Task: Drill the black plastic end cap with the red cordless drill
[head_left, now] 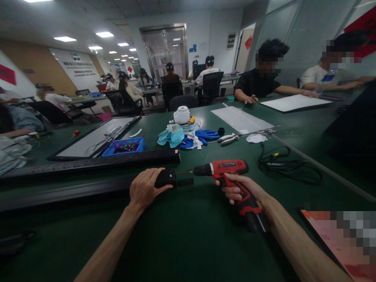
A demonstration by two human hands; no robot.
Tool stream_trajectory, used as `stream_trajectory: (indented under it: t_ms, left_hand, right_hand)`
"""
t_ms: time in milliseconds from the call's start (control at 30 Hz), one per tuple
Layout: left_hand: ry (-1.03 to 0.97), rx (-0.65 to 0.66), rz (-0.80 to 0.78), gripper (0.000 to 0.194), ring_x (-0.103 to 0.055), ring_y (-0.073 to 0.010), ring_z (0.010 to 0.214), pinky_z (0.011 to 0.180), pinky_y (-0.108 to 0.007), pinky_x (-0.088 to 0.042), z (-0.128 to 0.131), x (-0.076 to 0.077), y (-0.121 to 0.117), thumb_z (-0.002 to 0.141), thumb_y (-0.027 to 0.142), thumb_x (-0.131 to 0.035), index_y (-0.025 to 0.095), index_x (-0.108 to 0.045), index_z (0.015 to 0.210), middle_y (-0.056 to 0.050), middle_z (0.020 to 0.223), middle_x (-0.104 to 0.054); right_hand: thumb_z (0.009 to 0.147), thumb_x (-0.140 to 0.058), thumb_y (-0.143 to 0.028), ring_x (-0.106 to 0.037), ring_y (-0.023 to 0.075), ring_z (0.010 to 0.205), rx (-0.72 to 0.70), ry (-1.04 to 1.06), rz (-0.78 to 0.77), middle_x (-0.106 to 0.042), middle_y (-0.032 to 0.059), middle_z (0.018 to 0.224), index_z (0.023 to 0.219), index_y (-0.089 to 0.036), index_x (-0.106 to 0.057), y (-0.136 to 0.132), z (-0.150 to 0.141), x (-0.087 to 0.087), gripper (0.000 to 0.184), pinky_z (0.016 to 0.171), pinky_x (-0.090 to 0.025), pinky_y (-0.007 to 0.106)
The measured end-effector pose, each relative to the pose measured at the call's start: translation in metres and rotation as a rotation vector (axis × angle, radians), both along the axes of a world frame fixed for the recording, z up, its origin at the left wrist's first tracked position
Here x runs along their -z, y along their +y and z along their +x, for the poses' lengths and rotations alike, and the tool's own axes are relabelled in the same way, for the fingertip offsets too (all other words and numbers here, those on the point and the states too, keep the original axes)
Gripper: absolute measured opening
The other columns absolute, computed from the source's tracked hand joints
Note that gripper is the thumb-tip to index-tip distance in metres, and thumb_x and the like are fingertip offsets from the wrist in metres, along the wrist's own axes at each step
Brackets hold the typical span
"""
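Note:
My right hand point(239, 188) is wrapped round the grip of a red and black cordless drill point(230, 167), which points left. Its long thin bit point(184, 172) reaches to the end of a long black bar point(88, 192) lying across the table. Whether the bit's tip sits in a screw there is too small to tell. My left hand point(147, 188) grips the bar's black end piece point(165, 178) from above, thumb along its near side. Just below the bit, a small slotted black piece point(186, 182) lies by the bar's end.
Behind lies a black power strip point(147, 157) with red switches, near a blue tray point(129, 145) of wires. Fan parts point(182, 115), blue gloves point(205, 135) and pliers point(229, 139) are further back. A coiled black cable point(290, 168) is at right. Two people sit across the table.

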State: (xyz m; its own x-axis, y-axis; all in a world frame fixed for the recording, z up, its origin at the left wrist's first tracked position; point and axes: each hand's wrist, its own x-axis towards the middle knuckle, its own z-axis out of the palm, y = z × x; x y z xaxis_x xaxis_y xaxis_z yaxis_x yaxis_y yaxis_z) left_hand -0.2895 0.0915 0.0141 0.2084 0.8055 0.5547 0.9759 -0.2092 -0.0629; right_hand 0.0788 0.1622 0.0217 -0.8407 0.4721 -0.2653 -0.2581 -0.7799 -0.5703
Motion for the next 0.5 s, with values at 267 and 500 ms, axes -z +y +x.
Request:
stream_trajectory:
  t_ms: [267, 500]
  left_hand:
    - [0.015, 0.006, 0.005, 0.062, -0.069, -0.0299, 0.099, 0.084, -0.04, -0.052, -0.0017, 0.0016, 0.002, 0.088, 0.068, -0.062, 0.019, -0.064, 0.126, -0.011, 0.113, -0.074]
    - [-0.007, 0.001, 0.001, 0.062, -0.069, -0.0301, 0.098, 0.083, -0.04, -0.052, -0.0018, 0.0029, 0.0018, 0.087, 0.068, -0.063, 0.02, -0.065, 0.127, -0.01, 0.113, -0.074]
  right_hand:
    - [0.1, -0.062, -0.039, -0.037, 0.0042, 0.038, -0.06, 0.068, -0.02, -0.045, -0.0097, 0.055, 0.111, -0.007, -0.064, 0.0074, 0.0021, 0.009, 0.034, 0.056, -0.06, 0.024]
    - [0.099, -0.063, -0.037, -0.031, 0.0037, 0.036, -0.068, 0.039, 0.01, -0.042, -0.0113, 0.053, 0.107, -0.01, -0.063, 0.0055, 0.0008, 0.0068, 0.028, 0.051, -0.056, 0.02]
